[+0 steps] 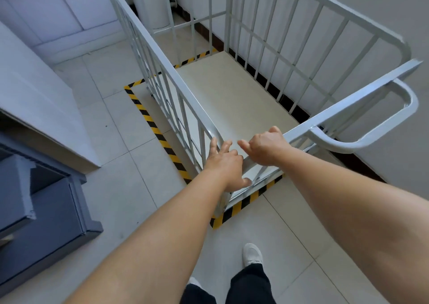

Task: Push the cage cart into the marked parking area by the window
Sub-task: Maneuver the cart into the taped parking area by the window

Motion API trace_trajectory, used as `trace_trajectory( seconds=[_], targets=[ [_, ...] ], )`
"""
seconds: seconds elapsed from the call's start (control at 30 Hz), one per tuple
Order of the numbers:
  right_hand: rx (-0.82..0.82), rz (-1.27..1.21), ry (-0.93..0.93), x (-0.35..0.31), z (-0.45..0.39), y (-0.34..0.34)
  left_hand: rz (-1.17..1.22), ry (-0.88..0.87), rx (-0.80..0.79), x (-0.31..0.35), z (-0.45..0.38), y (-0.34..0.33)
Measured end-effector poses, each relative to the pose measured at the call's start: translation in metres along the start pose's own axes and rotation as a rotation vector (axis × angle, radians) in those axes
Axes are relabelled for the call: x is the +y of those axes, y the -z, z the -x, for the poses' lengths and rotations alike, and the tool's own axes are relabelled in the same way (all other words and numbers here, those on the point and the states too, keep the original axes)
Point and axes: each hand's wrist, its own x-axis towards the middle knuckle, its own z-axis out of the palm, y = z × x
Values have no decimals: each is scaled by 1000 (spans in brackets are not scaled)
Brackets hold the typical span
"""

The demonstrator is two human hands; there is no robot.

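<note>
The white metal cage cart (162, 63) stands in front of me with a pale beige floor panel (232, 94) and a looped push handle (394, 122) on its right. It stands within a rectangle of yellow-and-black hazard tape (148, 118) on the tiled floor, its near end just behind the front tape strip (243, 204). My left hand (226, 165) rests on the cart's near-left corner with fingers spread. My right hand (264, 147) is curled over the near top rail, thumb pointing left.
A grey-blue cabinet (51, 211) stands at the lower left, with a pale counter (34, 90) behind it. A white wall (383, 9) with dark skirting runs close along the cart's right side. A white cylinder (155, 2) stands at the back. My shoe (251, 253) is on the tiles.
</note>
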Motion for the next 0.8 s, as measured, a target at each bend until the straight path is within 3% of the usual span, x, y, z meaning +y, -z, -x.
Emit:
trace_trajectory(
  seconds=[0.27,0.37,0.6,0.8],
  targets=[
    [126,1,309,13,13,0,223,290,102,36,-16,-15],
    [101,1,390,22,11,2,361,451,203,49,-19,-18],
    [140,60,465,29,15,-3,453,648,327,73,-21,-24],
    [154,108,494,43,32,-15,497,683,374,101,-23,-34]
  ],
)
